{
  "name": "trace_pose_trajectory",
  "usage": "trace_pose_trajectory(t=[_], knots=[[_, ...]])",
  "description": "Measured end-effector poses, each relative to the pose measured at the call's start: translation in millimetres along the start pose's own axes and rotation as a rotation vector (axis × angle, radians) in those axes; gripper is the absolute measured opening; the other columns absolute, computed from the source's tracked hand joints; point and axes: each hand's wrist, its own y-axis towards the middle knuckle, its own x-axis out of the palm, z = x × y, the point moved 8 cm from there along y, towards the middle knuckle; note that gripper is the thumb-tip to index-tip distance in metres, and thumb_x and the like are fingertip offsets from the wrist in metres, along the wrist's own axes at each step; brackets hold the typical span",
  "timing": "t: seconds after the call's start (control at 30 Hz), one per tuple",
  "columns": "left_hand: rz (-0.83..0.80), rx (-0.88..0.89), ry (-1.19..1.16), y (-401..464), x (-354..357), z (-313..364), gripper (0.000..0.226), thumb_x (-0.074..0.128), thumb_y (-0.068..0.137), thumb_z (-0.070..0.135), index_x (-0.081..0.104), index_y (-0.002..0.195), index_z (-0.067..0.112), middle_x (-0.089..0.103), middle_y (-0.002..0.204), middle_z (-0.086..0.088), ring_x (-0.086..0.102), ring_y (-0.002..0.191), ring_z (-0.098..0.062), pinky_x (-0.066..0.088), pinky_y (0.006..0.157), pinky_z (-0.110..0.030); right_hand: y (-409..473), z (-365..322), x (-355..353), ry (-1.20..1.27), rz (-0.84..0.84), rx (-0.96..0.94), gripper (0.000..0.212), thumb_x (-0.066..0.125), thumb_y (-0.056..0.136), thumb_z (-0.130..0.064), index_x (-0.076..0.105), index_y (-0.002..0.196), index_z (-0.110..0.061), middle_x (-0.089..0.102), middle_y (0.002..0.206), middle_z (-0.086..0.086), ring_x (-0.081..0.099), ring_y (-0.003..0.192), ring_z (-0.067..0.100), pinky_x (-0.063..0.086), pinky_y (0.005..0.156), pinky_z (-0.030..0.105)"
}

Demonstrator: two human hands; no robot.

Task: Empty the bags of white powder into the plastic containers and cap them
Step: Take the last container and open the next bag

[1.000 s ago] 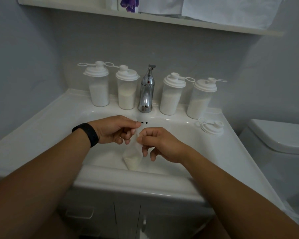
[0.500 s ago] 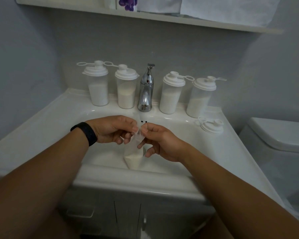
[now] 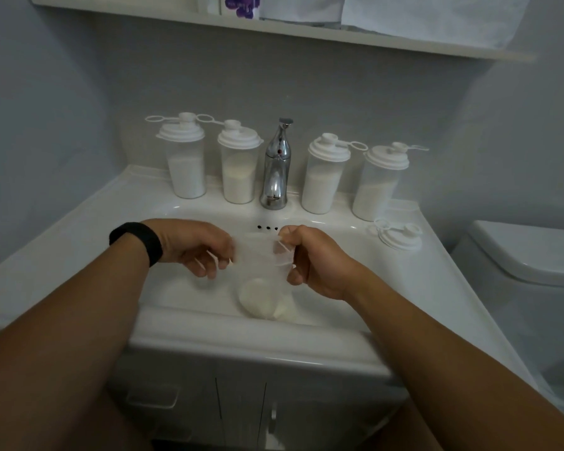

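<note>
A clear plastic bag [image 3: 263, 281] with white powder at its bottom hangs over the sink basin. My left hand [image 3: 194, 245] pinches the bag's top left edge and my right hand [image 3: 313, 260] pinches its top right edge, so the mouth is stretched wide. Behind the basin stand several capped plastic containers holding white powder: one at far left [image 3: 185, 157], one left of the tap [image 3: 240, 164], one right of the tap [image 3: 324, 175] and one at far right [image 3: 380, 183]. A loose white cap [image 3: 399, 236] lies on the sink's right ledge.
The chrome tap [image 3: 275, 167] stands between the containers. The white sink [image 3: 88, 242] has a wide left ledge. A toilet cistern [image 3: 528, 255] is at the right. A shelf [image 3: 274, 27] runs overhead. Cabinet doors [image 3: 241, 411] are below.
My hands have moved apart, and the bag's mouth has gone from pinched together to stretched wide. The powder lump now shows through the bag.
</note>
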Motion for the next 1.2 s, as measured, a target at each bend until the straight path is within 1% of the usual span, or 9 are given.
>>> trace_pose_trajectory(t=[0.2,0.33,0.43,0.53,0.73,0.8,0.87,1.0,1.2], knots=[[-0.077,-0.137,0.303,9,30,-11,0.067,0.080,0.075,0.014,0.060,0.137,0.028,0.067,0.131,0.000,0.063,0.120,-0.019,0.053,0.100,-0.025,-2,-4,-5,-0.027,0.009,-0.015,0.028,0.048,0.085,-0.015,0.054,0.058,-0.016,0.050,0.064,0.006,0.044,0.043,0.013,0.035,0.039,0.019],[-0.065,-0.174,0.497,13,53,2,0.029,0.084,0.085,0.024,0.062,0.100,0.036,0.066,0.102,0.015,0.062,0.098,-0.009,0.044,0.075,-0.005,-2,-9,-5,0.094,-0.021,-0.056,0.026,0.046,0.089,-0.014,0.054,0.064,-0.014,0.053,0.068,0.005,0.049,0.044,0.012,0.040,0.039,0.021],[-0.130,-0.052,0.566,-2,76,18,0.032,0.080,0.089,0.021,0.053,0.084,0.038,0.056,0.086,0.023,0.051,0.073,0.009,0.038,0.059,0.004,-2,-12,-6,0.183,-0.021,-0.083,0.021,0.046,0.091,-0.014,0.055,0.072,-0.014,0.056,0.071,0.003,0.054,0.047,0.010,0.043,0.041,0.020],[-0.119,0.045,0.472,12,71,16,0.046,0.087,0.081,0.018,0.063,0.110,0.043,0.071,0.106,0.025,0.064,0.095,0.012,0.047,0.096,-0.012,0,-21,-14,0.297,-0.007,-0.144,0.013,0.050,0.090,-0.018,0.056,0.080,-0.013,0.058,0.074,0.001,0.057,0.054,0.010,0.046,0.045,0.019],[-0.070,0.358,0.329,17,93,50,0.065,0.091,0.078,0.016,0.057,0.130,0.036,0.069,0.123,0.015,0.064,0.114,-0.002,0.051,0.102,-0.021,-5,-44,-40,0.504,0.052,-0.288,0.011,0.059,0.086,-0.017,0.062,0.076,-0.013,0.060,0.071,0.000,0.057,0.055,0.010,0.047,0.050,0.019],[-0.036,0.414,0.273,20,90,56,0.053,0.088,0.079,0.020,0.062,0.124,0.029,0.073,0.112,0.004,0.070,0.106,-0.017,0.057,0.099,-0.044,-4,-47,-59,0.505,0.160,-0.320,0.005,0.062,0.083,-0.017,0.060,0.083,-0.013,0.058,0.077,0.002,0.057,0.064,0.013,0.047,0.058,0.024],[-0.040,0.431,0.241,19,83,55,0.044,0.084,0.077,0.024,0.064,0.117,0.025,0.073,0.097,-0.001,0.072,0.095,-0.030,0.058,0.089,-0.059,-8,-52,-78,0.393,0.340,-0.365,0.005,0.060,0.086,-0.015,0.061,0.081,-0.016,0.058,0.078,0.002,0.056,0.070,0.015,0.047,0.061,0.027],[-0.048,0.431,0.172,18,72,52,0.031,0.078,0.082,0.009,0.064,0.108,0.017,0.076,0.086,-0.003,0.074,0.082,-0.028,0.060,0.070,-0.034,-40,-78,-91,-0.159,0.720,-0.640,0.022,0.051,0.097,-0.009,0.061,0.081,-0.020,0.059,0.081,0.001,0.058,0.070,0.011,0.051,0.052,0.027],[0.014,0.432,0.140,14,62,57,0.048,0.078,0.062,0.035,0.068,0.099,0.006,0.071,0.071,-0.003,0.069,0.061,-0.016,0.052,0.055,-0.024,-55,-91,-64,-0.705,0.617,-0.859,0.029,0.057,0.093,-0.044,0.066,0.113,-0.026,0.042,0.130,-0.005,0.051,0.113,0.008,0.051,0.079,0.021]])
